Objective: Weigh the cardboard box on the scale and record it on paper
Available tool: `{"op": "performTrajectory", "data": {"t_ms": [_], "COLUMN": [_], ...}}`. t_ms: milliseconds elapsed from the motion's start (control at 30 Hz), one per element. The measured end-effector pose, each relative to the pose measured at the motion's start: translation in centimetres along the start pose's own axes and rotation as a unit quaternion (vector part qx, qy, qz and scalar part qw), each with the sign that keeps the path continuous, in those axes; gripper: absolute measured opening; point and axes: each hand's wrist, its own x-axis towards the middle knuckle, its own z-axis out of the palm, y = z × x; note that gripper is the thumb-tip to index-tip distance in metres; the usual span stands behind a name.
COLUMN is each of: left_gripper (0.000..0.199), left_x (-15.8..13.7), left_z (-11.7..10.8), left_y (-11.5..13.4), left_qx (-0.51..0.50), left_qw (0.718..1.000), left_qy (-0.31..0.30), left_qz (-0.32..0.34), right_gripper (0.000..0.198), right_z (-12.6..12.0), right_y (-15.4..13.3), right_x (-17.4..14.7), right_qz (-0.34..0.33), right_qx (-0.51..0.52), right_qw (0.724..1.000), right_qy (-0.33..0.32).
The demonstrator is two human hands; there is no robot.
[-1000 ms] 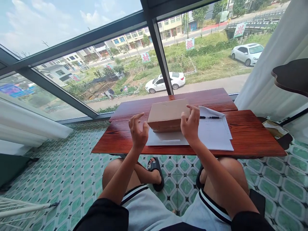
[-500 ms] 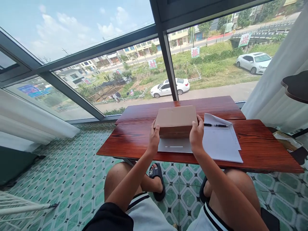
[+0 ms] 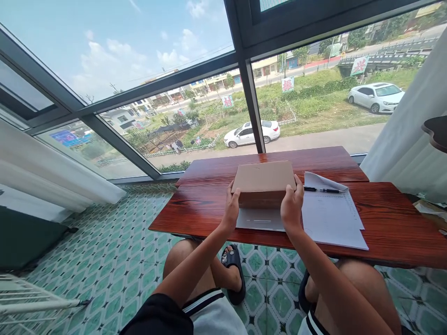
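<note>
A brown cardboard box (image 3: 264, 177) is held level between my two hands. My left hand (image 3: 232, 207) grips its left end, thumb on the near edge and fingers round the side. My right hand (image 3: 292, 204) clasps the right end in the same way. Below the box, partly covered by it, lies a flat grey-white item with a short pale line along its front (image 3: 260, 221); I cannot make out its kind. Whether the box touches that item is hard to tell.
Sheets of white paper (image 3: 331, 216) lie on the dark red wooden table (image 3: 195, 211) to the right of the box, with a black pen (image 3: 324, 190) across their top. Beyond the table stands a large window. My knees are under the near edge.
The whole view has shifted, so the table and box sit slightly lower and farther right. Both hands keep the same hold on the box.
</note>
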Motion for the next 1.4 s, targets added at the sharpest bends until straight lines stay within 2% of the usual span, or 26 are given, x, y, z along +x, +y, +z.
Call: {"op": "performTrajectory", "data": {"t_ms": [133,233,633,800,1100,1400], "left_gripper": [0.048,0.047,0.046,0.045,0.046,0.048], "left_x": [0.0,-0.2,0.1,0.3,1.2,0.8], "left_z": [0.0,-0.1,-1.7,-2.5,-5.6,-8.5], "left_y": [0.0,0.2,0.2,0.7,1.4,2.0], "left_qx": [0.003,0.038,0.065,0.070,0.069,0.055], "left_qw": [1.000,0.999,0.996,0.994,0.986,0.985], "left_qy": [0.003,0.017,0.044,0.061,0.131,0.147], "left_qz": [-0.003,0.025,0.034,0.060,0.078,0.071], "right_gripper": [0.056,0.056,0.056,0.056,0.057,0.057], "right_z": [0.1,0.1,0.1,0.4,3.4,5.8], "right_y": [-0.1,-0.4,-0.7,-1.0,-2.2,-3.1], "right_x": [-0.2,-0.4,-1.9,-2.1,-2.8,-4.0], "right_qz": [0.001,-0.005,-0.072,-0.109,-0.114,-0.110], "right_qx": [-0.011,-0.018,-0.056,-0.073,-0.051,-0.023], "right_qw": [1.000,1.000,0.994,0.988,0.984,0.979], "right_qy": [-0.006,-0.006,-0.059,-0.079,-0.126,-0.168]}}
